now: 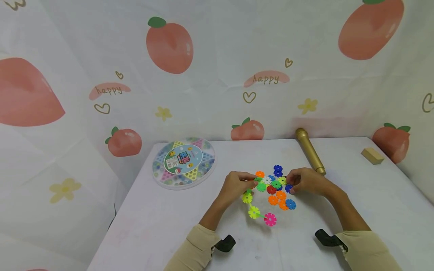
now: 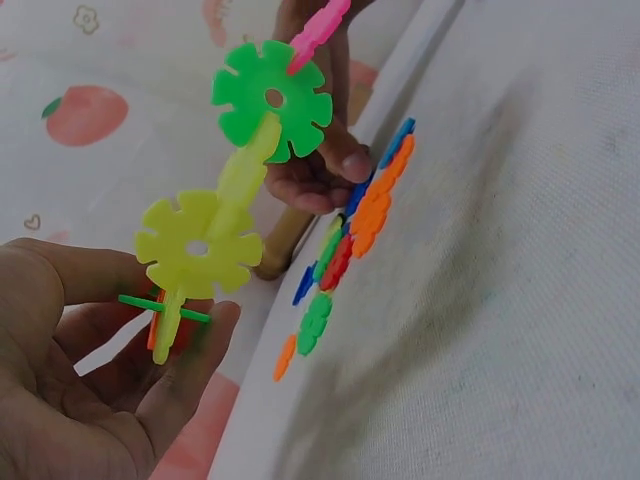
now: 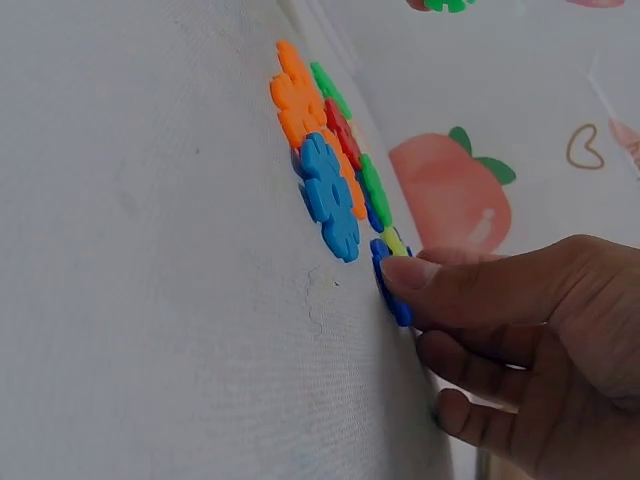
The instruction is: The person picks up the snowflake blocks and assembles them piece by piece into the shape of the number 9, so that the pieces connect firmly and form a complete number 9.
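My left hand (image 1: 238,185) grips one end of a chain of notched, flower-shaped plastic discs, raised over the table. In the left wrist view, the chain has a yellow disc (image 2: 198,250), a green disc (image 2: 240,100) and a pink disc (image 2: 318,35) slotted together edge to edge. A small green disc and an orange piece show between the left fingers. On the right, my right hand (image 1: 310,182) pinches a dark blue disc (image 3: 388,280) at the edge of a loose pile. That pile holds orange discs (image 3: 297,105), a red disc (image 1: 271,189), a lighter blue disc (image 3: 328,195) and several others.
A round, clear-edged game box (image 1: 183,162) with a printed label lies at the back left. Behind the right hand lies a gold microphone (image 1: 310,152), and a wooden block (image 1: 373,155) sits at the back right. A peach-printed cloth (image 1: 210,105) hangs behind the white table (image 1: 152,226).
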Motion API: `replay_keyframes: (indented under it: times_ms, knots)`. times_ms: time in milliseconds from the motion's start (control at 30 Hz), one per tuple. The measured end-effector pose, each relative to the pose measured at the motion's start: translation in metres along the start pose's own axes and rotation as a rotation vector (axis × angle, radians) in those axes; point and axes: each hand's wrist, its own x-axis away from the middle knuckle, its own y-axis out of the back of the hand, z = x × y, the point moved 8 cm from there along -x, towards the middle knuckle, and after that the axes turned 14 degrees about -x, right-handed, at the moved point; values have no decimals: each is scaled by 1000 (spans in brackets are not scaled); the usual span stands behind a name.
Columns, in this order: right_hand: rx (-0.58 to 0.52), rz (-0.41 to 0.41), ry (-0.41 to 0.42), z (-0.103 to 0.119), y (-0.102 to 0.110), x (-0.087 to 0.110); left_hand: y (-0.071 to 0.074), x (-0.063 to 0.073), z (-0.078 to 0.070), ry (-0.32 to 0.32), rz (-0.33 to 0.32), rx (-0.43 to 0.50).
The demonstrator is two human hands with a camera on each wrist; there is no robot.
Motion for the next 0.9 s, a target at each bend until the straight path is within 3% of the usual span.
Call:
replay_keyframes:
  times_ms: [767,900]
  knots:
    - [90,3,6,6,0,3,0,-2,3,26,26,12]
    - [51,-9,6,7,-1,1,1,-1,4,36,27,22]
